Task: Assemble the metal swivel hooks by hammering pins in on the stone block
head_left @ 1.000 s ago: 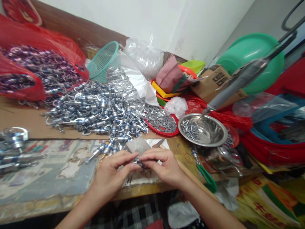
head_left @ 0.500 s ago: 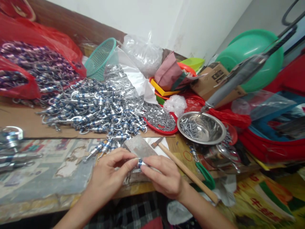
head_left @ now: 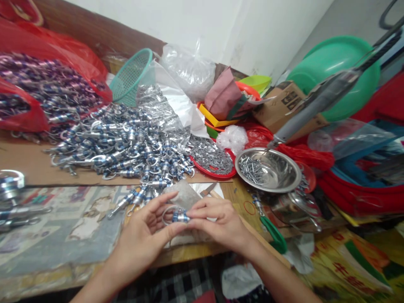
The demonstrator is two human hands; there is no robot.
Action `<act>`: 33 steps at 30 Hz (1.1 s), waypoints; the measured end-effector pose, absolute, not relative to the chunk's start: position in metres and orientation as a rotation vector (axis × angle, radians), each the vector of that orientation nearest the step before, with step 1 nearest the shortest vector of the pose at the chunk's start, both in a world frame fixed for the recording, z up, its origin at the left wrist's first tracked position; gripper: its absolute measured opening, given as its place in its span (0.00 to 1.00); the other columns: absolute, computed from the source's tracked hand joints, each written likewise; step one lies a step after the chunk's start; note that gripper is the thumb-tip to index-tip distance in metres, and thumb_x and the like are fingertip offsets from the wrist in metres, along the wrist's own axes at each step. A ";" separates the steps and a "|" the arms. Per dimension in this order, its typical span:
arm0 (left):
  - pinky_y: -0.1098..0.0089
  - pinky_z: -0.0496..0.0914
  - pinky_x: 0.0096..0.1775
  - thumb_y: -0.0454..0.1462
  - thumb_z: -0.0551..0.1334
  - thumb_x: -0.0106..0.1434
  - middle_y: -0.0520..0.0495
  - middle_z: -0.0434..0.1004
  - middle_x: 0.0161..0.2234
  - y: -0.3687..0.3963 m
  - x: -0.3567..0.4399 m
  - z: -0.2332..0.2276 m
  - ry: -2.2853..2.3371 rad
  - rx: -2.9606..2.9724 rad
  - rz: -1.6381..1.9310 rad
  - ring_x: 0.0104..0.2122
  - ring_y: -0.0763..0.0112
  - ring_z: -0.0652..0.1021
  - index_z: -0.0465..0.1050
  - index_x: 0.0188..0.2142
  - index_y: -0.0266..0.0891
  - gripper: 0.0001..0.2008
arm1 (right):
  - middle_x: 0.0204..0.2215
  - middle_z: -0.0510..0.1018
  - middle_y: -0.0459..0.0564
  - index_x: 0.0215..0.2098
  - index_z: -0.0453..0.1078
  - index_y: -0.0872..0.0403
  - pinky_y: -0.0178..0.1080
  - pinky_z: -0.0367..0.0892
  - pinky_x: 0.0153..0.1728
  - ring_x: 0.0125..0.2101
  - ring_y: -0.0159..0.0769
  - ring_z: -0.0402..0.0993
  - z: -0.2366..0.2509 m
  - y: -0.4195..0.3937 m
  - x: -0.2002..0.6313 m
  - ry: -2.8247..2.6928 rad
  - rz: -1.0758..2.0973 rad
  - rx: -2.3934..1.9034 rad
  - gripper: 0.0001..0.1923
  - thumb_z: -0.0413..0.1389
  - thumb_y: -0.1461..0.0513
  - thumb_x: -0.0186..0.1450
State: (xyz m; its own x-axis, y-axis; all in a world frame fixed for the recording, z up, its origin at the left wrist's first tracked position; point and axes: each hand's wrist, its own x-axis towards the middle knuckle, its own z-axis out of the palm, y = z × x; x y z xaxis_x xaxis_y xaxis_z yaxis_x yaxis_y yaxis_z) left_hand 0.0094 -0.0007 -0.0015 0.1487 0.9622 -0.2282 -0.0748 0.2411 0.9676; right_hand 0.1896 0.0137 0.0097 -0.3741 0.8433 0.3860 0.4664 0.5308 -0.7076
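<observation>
Now, hands: both meet at the near edge of the counter (head_left: pixel 63 235), low in the middle of the view.
Left hand (head_left: pixel 148 235): palm turned up and half open, thumb and fingertips pinching the blue-and-silver clip (head_left: pixel 179 217) from its left side.
Right hand (head_left: pixel 217 223): fingers curled over, thumb and forefinger gripping the same clip from the right.
Clip: held just above the counter between the two hands, its thin wire ring (head_left: pixel 167 214) looping out toward the left palm.
Under the hands: a grey metal block (head_left: pixel 184 194) lies flat, partly covered by the fingers, with a white sheet beneath it.
Behind: a big pile of matching clips (head_left: pixel 126 145) spreads over brown cardboard, a few strays trailing down almost to the left hand.
Far left: a red bag (head_left: pixel 22 113) holds purple-banded clips.
Right of the pile: a red tray of small silver pieces (head_left: pixel 213 159), then a steel bowl (head_left: pixel 284 172) with screws in it.
Over the bowl: a grey power tool (head_left: pixel 318 101) hangs at a slant, tip at the bowl's rim.
Back: a green mesh basket (head_left: pixel 132 78) on its side, clear plastic bags (head_left: pixel 189 71) beside it.
Near right: a wooden handle (head_left: pixel 249 229) runs out from under the right wrist.
</observation>
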 end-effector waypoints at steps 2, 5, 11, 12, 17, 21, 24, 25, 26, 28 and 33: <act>0.67 0.73 0.40 0.40 0.69 0.45 0.47 0.80 0.34 0.001 0.010 -0.001 1.101 1.006 0.955 0.36 0.63 0.78 0.63 0.50 0.38 0.32 | 0.31 0.80 0.48 0.31 0.76 0.53 0.33 0.71 0.36 0.33 0.32 0.76 0.012 0.042 0.203 -2.037 0.502 -1.335 0.07 0.56 0.61 0.60; 0.68 0.72 0.41 0.40 0.68 0.47 0.47 0.80 0.33 0.004 0.009 0.002 1.046 1.001 0.898 0.36 0.64 0.79 0.60 0.51 0.38 0.33 | 0.39 0.78 0.54 0.44 0.72 0.56 0.38 0.67 0.43 0.41 0.36 0.74 0.008 0.094 0.225 -1.933 0.199 -1.762 0.13 0.50 0.65 0.63; 0.69 0.71 0.39 0.38 0.67 0.49 0.49 0.78 0.31 0.005 0.008 0.004 1.003 0.985 0.836 0.35 0.64 0.79 0.56 0.51 0.40 0.32 | 0.35 0.78 0.59 0.47 0.67 0.57 0.47 0.66 0.40 0.39 0.50 0.74 -0.007 0.153 0.222 -2.023 0.110 -2.037 0.23 0.58 0.69 0.52; 0.70 0.70 0.39 0.38 0.67 0.49 0.50 0.78 0.31 0.005 0.008 0.004 0.989 0.984 0.832 0.34 0.65 0.79 0.56 0.52 0.40 0.32 | 0.36 0.78 0.60 0.48 0.66 0.57 0.47 0.66 0.40 0.39 0.51 0.74 -0.008 0.156 0.219 -2.040 0.100 -2.054 0.25 0.59 0.69 0.51; 0.69 0.70 0.36 0.37 0.67 0.50 0.50 0.78 0.30 0.010 0.003 0.000 0.989 0.959 0.801 0.32 0.66 0.79 0.54 0.53 0.40 0.33 | 0.39 0.77 0.60 0.45 0.70 0.58 0.44 0.65 0.43 0.42 0.49 0.73 -0.005 0.157 0.224 -2.092 0.092 -2.028 0.20 0.59 0.67 0.52; 0.66 0.71 0.35 0.34 0.70 0.45 0.52 0.76 0.29 0.016 -0.002 -0.007 0.990 0.916 0.791 0.31 0.65 0.79 0.54 0.53 0.41 0.38 | 0.38 0.78 0.58 0.36 0.75 0.58 0.42 0.62 0.48 0.43 0.44 0.72 0.000 0.144 0.243 -2.072 0.088 -1.931 0.11 0.53 0.70 0.57; 0.65 0.71 0.35 0.33 0.70 0.43 0.53 0.75 0.28 0.019 -0.004 -0.010 0.966 0.907 0.789 0.31 0.65 0.78 0.53 0.53 0.41 0.40 | 0.37 0.79 0.55 0.36 0.75 0.58 0.39 0.65 0.45 0.40 0.39 0.74 0.006 0.118 0.241 -2.056 0.144 -1.809 0.10 0.52 0.68 0.60; 0.65 0.71 0.35 0.33 0.70 0.43 0.53 0.75 0.28 0.019 -0.004 -0.011 0.965 0.902 0.793 0.31 0.65 0.78 0.53 0.53 0.41 0.40 | 0.36 0.79 0.53 0.36 0.75 0.57 0.36 0.66 0.43 0.38 0.36 0.75 0.007 0.105 0.236 -2.060 0.178 -1.767 0.10 0.52 0.67 0.61; 0.65 0.71 0.35 0.33 0.71 0.43 0.53 0.75 0.28 0.019 -0.004 -0.011 0.968 0.897 0.796 0.31 0.64 0.78 0.53 0.53 0.41 0.40 | 0.34 0.80 0.50 0.36 0.75 0.55 0.34 0.68 0.40 0.35 0.34 0.75 0.009 0.091 0.229 -2.071 0.230 -1.708 0.09 0.53 0.65 0.61; 0.65 0.71 0.35 0.33 0.71 0.43 0.53 0.75 0.28 0.018 -0.003 -0.011 0.970 0.893 0.797 0.31 0.65 0.78 0.53 0.53 0.41 0.40 | 0.30 0.80 0.46 0.34 0.75 0.54 0.31 0.69 0.35 0.31 0.30 0.75 0.011 0.062 0.213 -2.116 0.353 -1.542 0.06 0.55 0.64 0.60; 0.68 0.70 0.33 0.32 0.70 0.43 0.54 0.74 0.27 0.018 -0.004 -0.014 0.945 0.906 0.817 0.30 0.68 0.77 0.54 0.53 0.40 0.40 | 0.26 0.77 0.48 0.30 0.74 0.56 0.33 0.65 0.32 0.29 0.32 0.71 0.022 0.020 0.190 -2.338 0.511 -1.099 0.07 0.54 0.66 0.61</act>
State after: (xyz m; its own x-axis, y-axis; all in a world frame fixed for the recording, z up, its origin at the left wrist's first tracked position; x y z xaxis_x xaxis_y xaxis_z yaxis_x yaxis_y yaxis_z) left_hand -0.0038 0.0178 -0.0136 0.3629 0.8789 -0.3096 -0.1800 0.3921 0.9021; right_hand 0.1902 0.0202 0.0217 -0.5473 0.7887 0.2801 0.5998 0.6030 -0.5260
